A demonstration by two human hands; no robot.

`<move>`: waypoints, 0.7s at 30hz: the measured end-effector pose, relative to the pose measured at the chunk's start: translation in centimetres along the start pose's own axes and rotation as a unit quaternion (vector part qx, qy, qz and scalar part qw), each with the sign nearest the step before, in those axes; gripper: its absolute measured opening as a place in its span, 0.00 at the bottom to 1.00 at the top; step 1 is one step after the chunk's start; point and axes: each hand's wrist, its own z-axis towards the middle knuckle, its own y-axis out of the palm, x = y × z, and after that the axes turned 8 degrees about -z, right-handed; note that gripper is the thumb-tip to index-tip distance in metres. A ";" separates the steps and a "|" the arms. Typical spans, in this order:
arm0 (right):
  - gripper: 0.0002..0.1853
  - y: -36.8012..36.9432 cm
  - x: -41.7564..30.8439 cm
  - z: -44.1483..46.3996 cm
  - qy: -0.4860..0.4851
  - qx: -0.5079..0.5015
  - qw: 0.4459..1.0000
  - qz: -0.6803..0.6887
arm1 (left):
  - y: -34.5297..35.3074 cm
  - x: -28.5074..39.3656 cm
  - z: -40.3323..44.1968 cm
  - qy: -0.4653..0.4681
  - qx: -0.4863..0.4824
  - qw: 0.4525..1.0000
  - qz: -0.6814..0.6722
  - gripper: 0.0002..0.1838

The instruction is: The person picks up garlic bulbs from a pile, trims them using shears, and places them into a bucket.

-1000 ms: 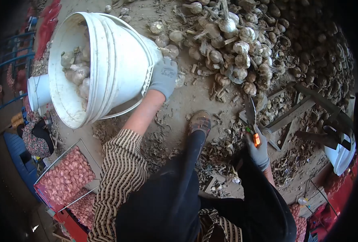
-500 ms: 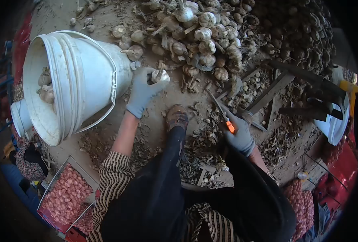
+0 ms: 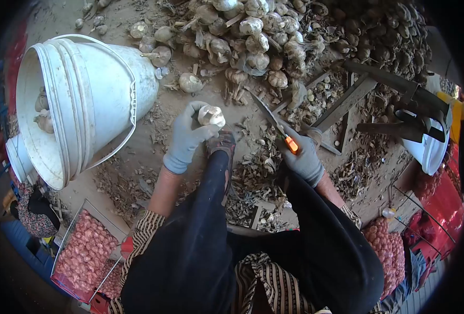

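My left hand [image 3: 186, 137], in a grey glove, holds a whitish garlic bulb [image 3: 211, 116] between thumb and fingers, above my shoe. My right hand [image 3: 301, 157], also gloved, is closed round the orange handle of shears [image 3: 272, 121], whose blades point up and left toward the garlic heap [image 3: 258, 42]. A gap separates the two hands. Left of them a white bucket [image 3: 106, 89] lies tipped on its side with a few bulbs inside. One loose bulb [image 3: 190, 82] rests on the ground between the bucket and the heap.
A metal frame [image 3: 342, 104] stands right of the shears, near another white bucket [image 3: 425, 152]. Dry leaves and stalks litter the ground. At lower left is a crate of reddish bulbs [image 3: 88, 246], with a crouching person [image 3: 36, 214] beyond. A filled net sack [image 3: 386, 256] is at lower right.
My left hand has left the bucket, picked up a bulb and come back toward my body. My right hand has lifted the shears and moved left. The view has shifted.
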 end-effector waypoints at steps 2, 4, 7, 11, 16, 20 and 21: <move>0.28 0.2 0.0 -0.2 0.025 -0.003 0.999 0.035 | -1.0 0.3 -0.9 0.057 0.003 0.982 -0.181 0.28; 0.28 0.2 -0.1 -0.4 0.023 0.000 0.999 0.044 | -1.1 1.3 -0.8 0.098 0.062 0.966 -0.232 0.28; 0.28 0.1 0.0 -0.3 0.034 -0.017 0.999 0.032 | -7.2 -1.5 2.3 0.024 0.164 0.983 -0.080 0.26; 0.29 0.2 -0.3 0.1 0.035 -0.008 0.998 0.051 | -4.8 -0.7 6.5 0.087 0.243 0.776 0.575 0.26; 0.28 0.3 -0.1 -0.1 0.021 -0.015 0.999 0.032 | -7.4 -2.1 7.2 0.039 0.250 0.755 0.606 0.27; 0.28 0.2 -0.3 -0.2 0.028 -0.054 0.998 0.000 | -9.2 -3.9 5.2 0.104 0.230 0.963 0.098 0.18; 0.28 0.4 -0.1 -0.4 0.003 -0.047 0.999 -0.009 | -8.7 -3.9 4.0 0.014 0.210 0.969 -0.129 0.16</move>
